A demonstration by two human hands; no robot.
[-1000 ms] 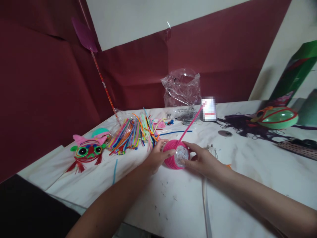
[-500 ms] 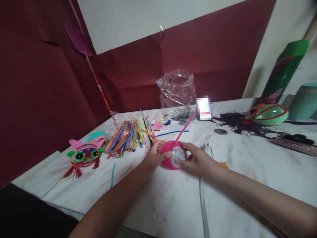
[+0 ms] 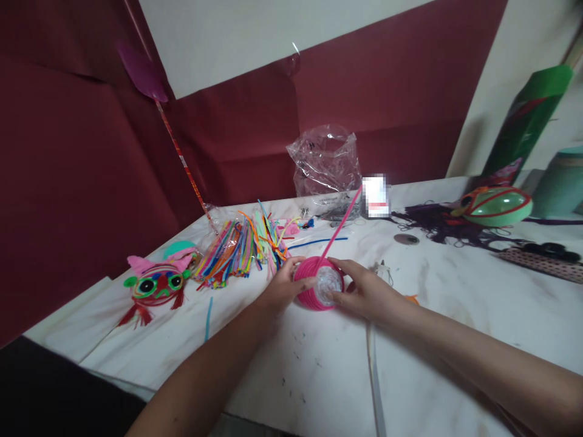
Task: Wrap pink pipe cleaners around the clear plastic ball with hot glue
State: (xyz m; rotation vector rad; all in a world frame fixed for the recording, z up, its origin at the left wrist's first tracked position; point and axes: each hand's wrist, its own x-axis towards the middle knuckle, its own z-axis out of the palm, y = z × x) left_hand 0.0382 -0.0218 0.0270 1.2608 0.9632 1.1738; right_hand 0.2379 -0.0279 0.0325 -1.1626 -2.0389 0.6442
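Observation:
A round object wrapped in pink pipe cleaner (image 3: 310,298), its whitish clear middle uncovered, is held between both hands above the marbled table. My left hand (image 3: 286,284) grips its left side, thumb across the pink coils. On the right side, my right hand (image 3: 357,288) holds it with thumb and fingers at the edge. One straight pink strand (image 3: 340,227) sticks up from the coils, leaning right. Behind the left hand lies a pile of colourful pipe cleaners (image 3: 237,252), with a blue one (image 3: 319,242) beside it.
A decorated face (image 3: 159,284) with pink ears and red tassels sits at the left. Behind stands a clear plastic bag (image 3: 325,170). Toward the right are a green balloon (image 3: 498,206) with red strips, dark purple threads (image 3: 430,221) and a dotted case (image 3: 542,266).
The loose pink strand's tip has risen slightly. Both hands keep nearly the same hold on the wrapped object, and the view has shifted a little.

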